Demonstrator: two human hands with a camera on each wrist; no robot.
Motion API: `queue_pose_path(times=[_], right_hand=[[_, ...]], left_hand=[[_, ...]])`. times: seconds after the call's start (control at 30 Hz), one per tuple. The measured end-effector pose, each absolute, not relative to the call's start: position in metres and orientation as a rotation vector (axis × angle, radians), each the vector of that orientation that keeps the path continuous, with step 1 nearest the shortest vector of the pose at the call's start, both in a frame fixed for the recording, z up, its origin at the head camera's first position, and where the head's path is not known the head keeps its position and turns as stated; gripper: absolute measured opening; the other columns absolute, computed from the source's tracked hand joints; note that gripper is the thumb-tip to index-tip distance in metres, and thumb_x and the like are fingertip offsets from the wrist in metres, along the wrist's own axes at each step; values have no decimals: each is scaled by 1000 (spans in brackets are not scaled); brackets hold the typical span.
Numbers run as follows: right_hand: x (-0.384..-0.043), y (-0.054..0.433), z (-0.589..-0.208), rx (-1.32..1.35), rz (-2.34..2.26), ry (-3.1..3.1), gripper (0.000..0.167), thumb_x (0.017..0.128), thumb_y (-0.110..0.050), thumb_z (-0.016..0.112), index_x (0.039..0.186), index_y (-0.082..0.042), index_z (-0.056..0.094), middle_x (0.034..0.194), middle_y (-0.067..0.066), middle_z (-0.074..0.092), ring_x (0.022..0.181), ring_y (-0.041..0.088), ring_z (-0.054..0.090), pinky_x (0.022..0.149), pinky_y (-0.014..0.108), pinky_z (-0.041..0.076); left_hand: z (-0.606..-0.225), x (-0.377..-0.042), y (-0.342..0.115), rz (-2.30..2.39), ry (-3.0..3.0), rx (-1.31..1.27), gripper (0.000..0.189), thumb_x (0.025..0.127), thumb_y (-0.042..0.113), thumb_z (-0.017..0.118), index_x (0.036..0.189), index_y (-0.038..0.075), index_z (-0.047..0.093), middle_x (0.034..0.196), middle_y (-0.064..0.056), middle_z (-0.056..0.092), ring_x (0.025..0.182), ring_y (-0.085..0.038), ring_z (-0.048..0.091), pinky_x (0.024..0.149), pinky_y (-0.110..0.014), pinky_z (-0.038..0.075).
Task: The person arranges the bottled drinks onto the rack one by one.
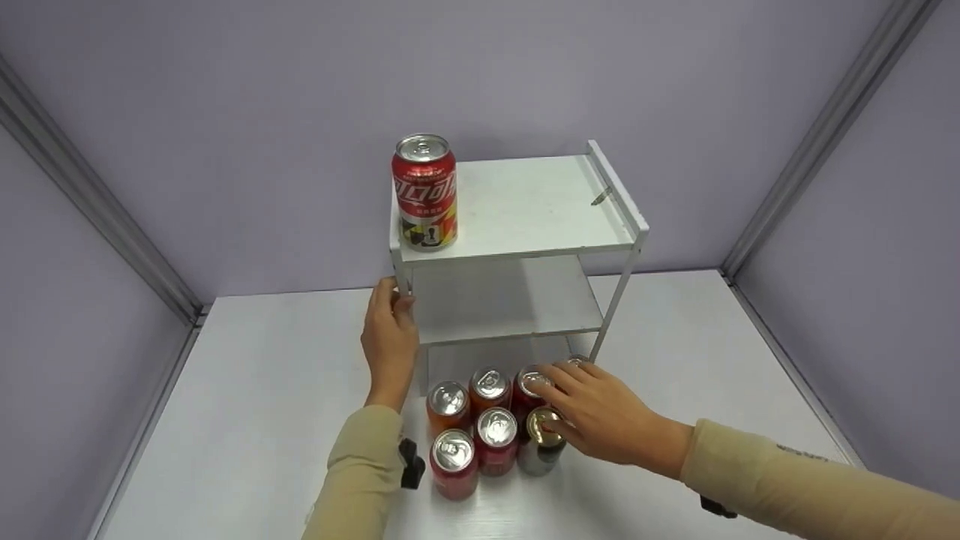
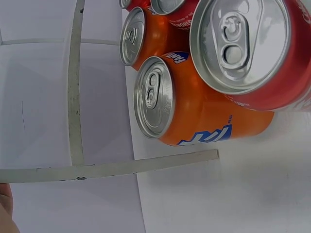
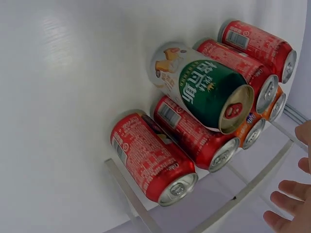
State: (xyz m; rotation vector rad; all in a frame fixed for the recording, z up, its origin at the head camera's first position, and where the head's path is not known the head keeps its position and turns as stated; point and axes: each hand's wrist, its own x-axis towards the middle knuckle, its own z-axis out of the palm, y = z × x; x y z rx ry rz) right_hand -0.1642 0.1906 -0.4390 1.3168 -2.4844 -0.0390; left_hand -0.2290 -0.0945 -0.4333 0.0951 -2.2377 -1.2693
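Observation:
My left hand [image 1: 390, 341] holds the left upright of a white tiered rack [image 1: 540, 202], thumb and fingers about the post. In the left wrist view only a sliver of that hand [image 2: 6, 213] shows. Above the group of cans reaches my right hand [image 1: 604, 409], fingers spread and apart from the cans in the right wrist view. Beneath it are a green-and-white can with a gold lid [image 3: 214, 92] and red cola cans [image 3: 150, 158]. Orange Fanta cans [image 2: 209, 107] stand on the left side, nearer the rack. All these cans are upright at the rack's bottom front.
One red cola can [image 1: 425, 191] stands on the left end of the rack's top board. Below that board is a middle shelf [image 1: 502, 300]. The white table [image 1: 285, 420] is bounded by pale walls [image 1: 262, 150] behind and at both sides.

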Motion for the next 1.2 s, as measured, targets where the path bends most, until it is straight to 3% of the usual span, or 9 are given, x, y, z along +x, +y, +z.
queue_pose_path(times=[0.3, 0.63, 0.9, 1.07, 1.2], right_hand=[[-158, 190, -459, 1262, -68, -2687, 53, 91, -47, 67, 134, -18, 56, 115, 3, 59, 105, 19, 58, 82, 41, 52], [-156, 182, -476, 1176, -43, -2782, 63, 84, -48, 74, 132, -12, 57, 108, 5, 60, 97, 21, 58, 83, 40, 52], [-150, 166, -483, 1022, -82, -2879, 65, 80, -48, 76, 125, -5, 57, 100, 13, 61, 85, 28, 61, 68, 42, 53], [-148, 159, -489, 911, -77, -2895, 64, 76, -50, 79, 117, -5, 57, 86, 13, 59, 75, 29, 59, 54, 42, 48], [-150, 156, -496, 881, -59, -2897, 65, 75, -51, 80, 115, -6, 56, 85, 14, 59, 72, 30, 58, 49, 41, 47]], left_hand=[[-434, -230, -95, -1271, -2239, 105, 16, 102, 12, 54, 116, 7, 55, 107, -8, 60, 96, -23, 60, 80, -40, 52], [-435, -228, -98, -1265, -2231, 112, 15, 102, 10, 54, 116, 7, 56, 108, -8, 60, 99, -23, 61, 84, -40, 52], [-434, -227, -96, -1280, -2238, 105, 15, 102, 12, 54, 117, 7, 55, 108, -7, 60, 98, -22, 61, 83, -39, 52], [-434, -228, -95, -1268, -2239, 93, 14, 102, 11, 54, 114, 6, 56, 104, -7, 59, 93, -22, 59, 79, -39, 52], [-434, -229, -95, -1256, -2235, 91, 13, 101, 10, 55, 113, 5, 56, 104, -7, 59, 92, -22, 59, 77, -38, 51]])
